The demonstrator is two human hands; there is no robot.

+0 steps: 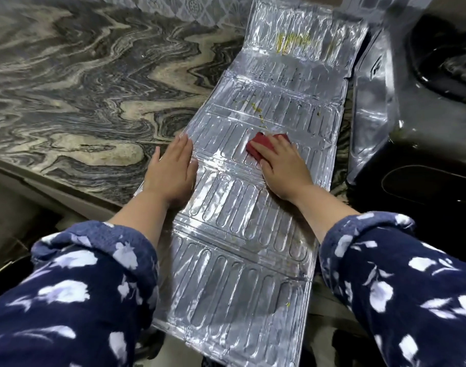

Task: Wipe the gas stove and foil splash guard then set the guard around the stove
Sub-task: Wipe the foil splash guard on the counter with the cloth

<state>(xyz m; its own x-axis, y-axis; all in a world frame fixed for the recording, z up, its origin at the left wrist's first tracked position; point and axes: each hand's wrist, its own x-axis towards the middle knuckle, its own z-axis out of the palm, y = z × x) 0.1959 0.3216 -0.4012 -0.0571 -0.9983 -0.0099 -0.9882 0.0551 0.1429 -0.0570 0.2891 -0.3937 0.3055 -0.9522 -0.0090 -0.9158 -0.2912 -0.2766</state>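
- Foil splash guard (242, 234) is lying unfolded flat on the marbled countertop (81, 88), running from the near edge toward the back wall, near end overhanging the counter edge a bit.
- Gas stove (425, 128) is sitting just right of the guard, dark, with a further foil panel leaning against its side; guard not yet set around it.
- Right hand (282, 165) is pressing a red cloth (258, 148) flat onto the middle panels, fingers spread over it, palm down.
- Left hand (171, 170) is lying open and flat on the guard's left edge, holding nothing, pinning the sheet.
- Yellow-green food bits (258, 111) are sitting just beyond the cloth; a bigger yellow smear (292, 41) is showing on the far panel.
- Step in hand looks like wiping the guard, roughly mid-sheet, far panels still dirty.
- Doing it well: keeping the left palm anchoring so thin foil isn't sliding or creasing; stroking along the embossed grooves, light pressure, pushing crumbs one way off an edge.
- Risk: pressing hard could be denting ribs or tearing at the fold lines.
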